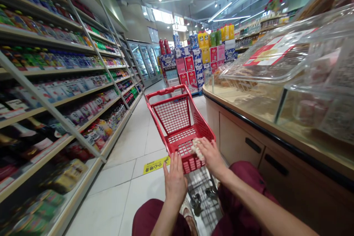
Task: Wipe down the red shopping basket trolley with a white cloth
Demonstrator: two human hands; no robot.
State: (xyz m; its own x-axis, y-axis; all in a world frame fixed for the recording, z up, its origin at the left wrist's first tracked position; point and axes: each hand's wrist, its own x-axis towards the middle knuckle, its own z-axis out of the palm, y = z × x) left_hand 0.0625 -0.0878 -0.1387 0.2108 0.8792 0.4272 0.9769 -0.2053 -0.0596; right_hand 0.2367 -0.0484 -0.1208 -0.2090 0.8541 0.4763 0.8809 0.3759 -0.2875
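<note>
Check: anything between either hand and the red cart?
Only the whitish cloth, held in the right hand at the near end of the red cart. Nothing visible stands between the left hand and the red cart.

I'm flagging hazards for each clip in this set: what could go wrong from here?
The red cart stands on wheels, and the left hand lies with its fingers extended at the near edge rather than clasped around it, so the cart might roll. The pale cloth under the right hand could snag on the latticed basket. A shoe is close to the wheels and might get bumped.
</note>
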